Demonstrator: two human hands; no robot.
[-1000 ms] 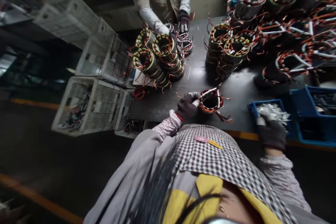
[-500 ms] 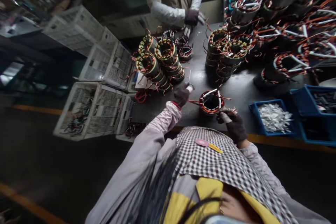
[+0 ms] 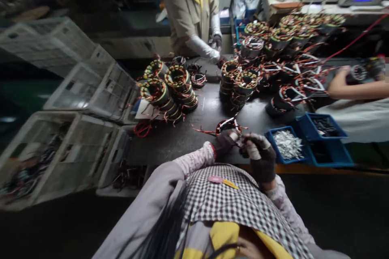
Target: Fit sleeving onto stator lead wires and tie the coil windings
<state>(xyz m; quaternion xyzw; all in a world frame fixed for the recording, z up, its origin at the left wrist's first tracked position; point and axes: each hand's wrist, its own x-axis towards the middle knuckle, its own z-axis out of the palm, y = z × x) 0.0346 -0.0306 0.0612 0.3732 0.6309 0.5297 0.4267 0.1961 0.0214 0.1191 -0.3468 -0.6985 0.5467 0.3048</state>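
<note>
At the worktop's (image 3: 182, 139) near edge the curled left hand (image 3: 224, 144) and right hand (image 3: 260, 157) meet, half hiding a wound stator (image 3: 225, 126); what they grip is too blurred to tell.

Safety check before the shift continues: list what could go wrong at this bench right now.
1. The left hand and right hand work close together on the stator; its loose wire leads could snag either hand.
2. The stator sits near the edge of the table and might be pulled off.
3. The stacked stators lean and could topple.
</note>
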